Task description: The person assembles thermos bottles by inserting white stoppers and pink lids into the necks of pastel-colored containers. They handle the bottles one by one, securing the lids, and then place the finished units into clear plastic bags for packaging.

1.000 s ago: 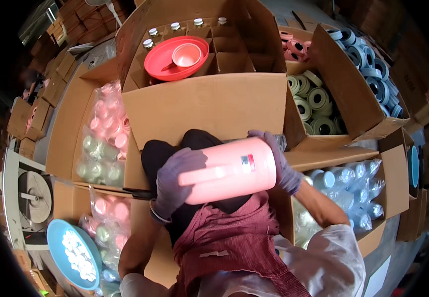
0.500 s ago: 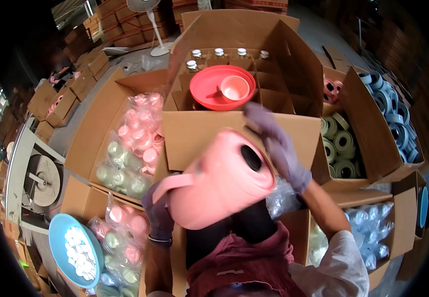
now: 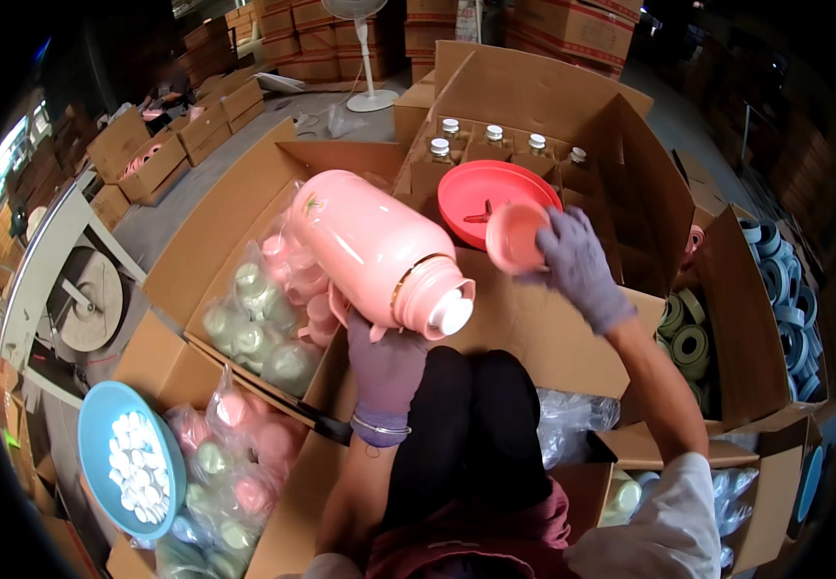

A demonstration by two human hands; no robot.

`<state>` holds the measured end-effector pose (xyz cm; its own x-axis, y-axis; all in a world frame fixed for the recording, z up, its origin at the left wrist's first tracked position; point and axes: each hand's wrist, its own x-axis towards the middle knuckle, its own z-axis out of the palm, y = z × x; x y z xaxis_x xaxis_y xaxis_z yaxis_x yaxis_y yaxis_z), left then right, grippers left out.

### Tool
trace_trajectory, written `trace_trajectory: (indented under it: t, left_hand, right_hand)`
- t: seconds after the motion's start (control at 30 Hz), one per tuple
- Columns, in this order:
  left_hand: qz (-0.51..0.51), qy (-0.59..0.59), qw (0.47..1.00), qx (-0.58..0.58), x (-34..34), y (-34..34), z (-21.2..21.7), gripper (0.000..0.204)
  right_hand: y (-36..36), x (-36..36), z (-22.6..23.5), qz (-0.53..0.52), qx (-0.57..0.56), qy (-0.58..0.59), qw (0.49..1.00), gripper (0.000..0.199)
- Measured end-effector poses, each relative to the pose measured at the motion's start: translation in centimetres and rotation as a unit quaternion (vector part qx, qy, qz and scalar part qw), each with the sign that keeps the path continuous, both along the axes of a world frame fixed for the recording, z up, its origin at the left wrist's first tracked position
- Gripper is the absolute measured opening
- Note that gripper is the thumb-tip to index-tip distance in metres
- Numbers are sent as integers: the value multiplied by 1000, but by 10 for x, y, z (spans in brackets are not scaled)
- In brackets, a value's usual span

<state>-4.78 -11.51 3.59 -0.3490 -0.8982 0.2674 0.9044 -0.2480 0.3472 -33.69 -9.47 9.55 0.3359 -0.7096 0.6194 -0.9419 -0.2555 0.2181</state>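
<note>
My left hand (image 3: 391, 372) is closed on the handle of a pink thermos flask (image 3: 374, 241). The flask lies tilted, its white stopper (image 3: 452, 314) and neck pointing down to the right. A small pink cup (image 3: 517, 237) is in my gloved right hand (image 3: 580, 259), its fingers gripping the rim. The cup is tipped, its mouth facing the flask, and a gap stays between them. Just behind the cup, a red round dish (image 3: 476, 179) rests on the divided carton and holds a small dark red piece that I cannot make out.
Glass bottles with white caps (image 3: 494, 133) stand in the divided carton (image 3: 534, 318). At left are boxes of bagged pink and green cups (image 3: 249, 328) and a blue basin (image 3: 90, 463) of white stoppers. Green rings (image 3: 690, 344) and blue rings (image 3: 792, 328) fill boxes at right.
The flask has turned from base-toward-right to stopper-toward-right and moved up and left. My right hand has left the flask's base and lifted the pink cup from the red dish. The view has shifted.
</note>
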Motion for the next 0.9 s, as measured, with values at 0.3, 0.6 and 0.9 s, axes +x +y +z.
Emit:
trace_trajectory:
  t: [0.3, 0.6, 0.9]
  left_hand:
    - [-72, -31, 987, 139, -55, 73, 12, 49]
    - [-13, -81, 993, 84, -56, 93, -10, 58]
    - [53, -153, 986, 24, -18, 67, -33, 43]
  right_hand:
    - [109, 93, 6, 124, -98, -113, 981, 51]
    - [78, 71, -75, 153, 28, -880, 448, 39]
    - [119, 104, -57, 8, 265, -720, 641, 45]
